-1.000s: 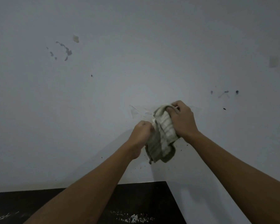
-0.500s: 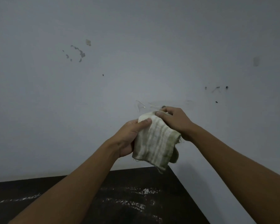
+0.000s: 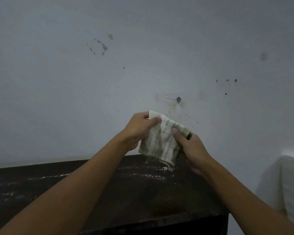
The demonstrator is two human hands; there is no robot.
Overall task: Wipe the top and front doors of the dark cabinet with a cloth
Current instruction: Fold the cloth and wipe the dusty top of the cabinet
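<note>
Holding a striped cloth [image 3: 161, 141] in the air with both hands, the person stands in front of the dark cabinet [image 3: 109, 192]. From the head view, the left hand [image 3: 139, 129] pinches the upper left corner of the cloth, with the thumb on the near side and the other fingers curled behind it. The right hand [image 3: 192, 150] grips the right edge, thumb pressed on the front of the fabric, fingers wrapped behind. The cloth hangs between the two hands, and its lower frayed edge is just above the back part of the cabinet top; I cannot tell if it touches.

Below both hands and forearms, the cabinet top shows pale streaks of dust [image 3: 143, 173], mostly under the cloth and out to the left of the left arm. Behind the hands is a grey wall [image 3: 58, 99] with a small round dark spot [image 3: 178, 99] above the cloth. To the right of the right arm there is something white [image 3: 285, 184], blurred.
</note>
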